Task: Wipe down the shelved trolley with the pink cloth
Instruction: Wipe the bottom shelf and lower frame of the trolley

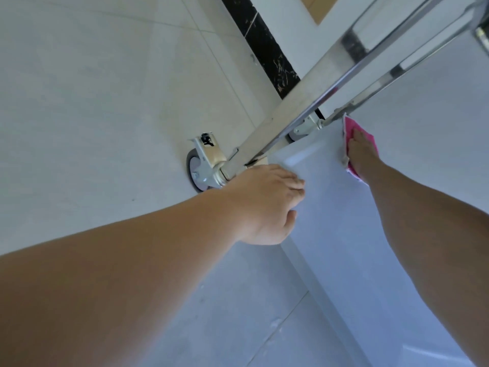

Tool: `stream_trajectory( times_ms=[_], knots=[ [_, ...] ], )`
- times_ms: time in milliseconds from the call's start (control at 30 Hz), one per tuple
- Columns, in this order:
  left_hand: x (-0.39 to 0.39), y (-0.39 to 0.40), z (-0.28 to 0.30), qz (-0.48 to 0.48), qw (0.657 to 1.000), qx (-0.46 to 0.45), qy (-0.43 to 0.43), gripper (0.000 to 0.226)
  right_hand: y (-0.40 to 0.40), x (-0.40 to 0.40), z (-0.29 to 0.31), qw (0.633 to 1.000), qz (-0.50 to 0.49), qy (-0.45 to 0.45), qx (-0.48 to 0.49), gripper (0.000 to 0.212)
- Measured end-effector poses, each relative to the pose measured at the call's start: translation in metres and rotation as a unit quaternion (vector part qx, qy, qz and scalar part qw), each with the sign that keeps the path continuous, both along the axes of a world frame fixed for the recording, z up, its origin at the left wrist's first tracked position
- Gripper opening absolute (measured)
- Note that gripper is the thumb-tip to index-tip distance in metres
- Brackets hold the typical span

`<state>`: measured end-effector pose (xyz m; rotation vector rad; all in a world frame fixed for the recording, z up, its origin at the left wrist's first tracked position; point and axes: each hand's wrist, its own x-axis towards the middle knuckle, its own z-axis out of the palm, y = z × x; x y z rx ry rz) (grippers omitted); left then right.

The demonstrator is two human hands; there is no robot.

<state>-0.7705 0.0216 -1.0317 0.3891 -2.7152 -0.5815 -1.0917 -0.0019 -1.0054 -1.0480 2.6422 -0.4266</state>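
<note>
the pink cloth (357, 144) is pressed flat on the pale lower shelf (397, 207) of the trolley, at the far edge of that shelf and just beside the foot of a shiny metal post (375, 83). it is covered for the most part by the right hand (363, 152), which is laid open and flat on it, palm down, with the fingers stretched toward the post; pink shows past the fingertips and along both sides of the hand. the near corner of the same shelf is gripped by the left hand (267, 205), whose fingers are curled closed over the rim while the thumb side rests on the outside. a second, broader metal post (299, 99) is seen rising from that corner, slanting up to the right across the view. just beyond the left hand a grey caster wheel (197, 173) in a metal bracket is seen under the corner, resting on the floor (92, 88). the floor is laid with large pale tiles. farther back a dark, speckled strip (267, 49) runs along the foot of a white wall (291, 22). both forearms are bare.
</note>
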Motion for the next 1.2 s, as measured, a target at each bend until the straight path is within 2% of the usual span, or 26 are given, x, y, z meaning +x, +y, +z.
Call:
stream_trajectory(
  times_ms=[300, 533, 733, 833, 967, 1067, 1133, 1200],
  knots=[
    [-0.001, -0.001, 0.001, 0.000, 1.000, -0.016, -0.021, 0.053, -0.012, 0.009, 0.000, 0.998, 0.063, 0.015, 0.000, 0.051],
    [0.001, -0.002, 0.004, -0.010, 0.998, -0.047, -0.046, 0.053, 0.007, 0.055, -0.003, 0.976, 0.209, 0.059, 0.012, 0.047],
    [0.029, 0.003, 0.018, -0.069, 0.992, -0.099, -0.046, 0.052, 0.046, 0.085, -0.008, 0.899, 0.342, 0.243, 0.128, 0.057],
    [0.056, 0.009, 0.025, -0.080, 0.986, -0.141, -0.027, 0.044, 0.051, 0.090, -0.003, 0.813, 0.385, 0.361, 0.244, 0.080],
    [0.087, 0.015, 0.025, -0.073, 0.986, -0.141, -0.048, 0.040, 0.060, 0.113, 0.001, 0.782, 0.400, 0.390, 0.275, 0.092],
    [0.107, 0.014, 0.024, -0.082, 0.985, -0.123, -0.091, 0.041, 0.070, 0.136, 0.004, 0.785, 0.420, 0.378, 0.255, 0.082],
    [0.121, 0.013, 0.025, -0.084, 0.982, -0.119, -0.117, 0.040, 0.080, 0.150, 0.004, 0.789, 0.435, 0.366, 0.234, 0.069],
    [0.132, 0.012, 0.027, -0.087, 0.977, -0.129, -0.143, 0.041, 0.089, 0.166, 0.003, 0.811, 0.445, 0.325, 0.195, 0.059]
  ],
)
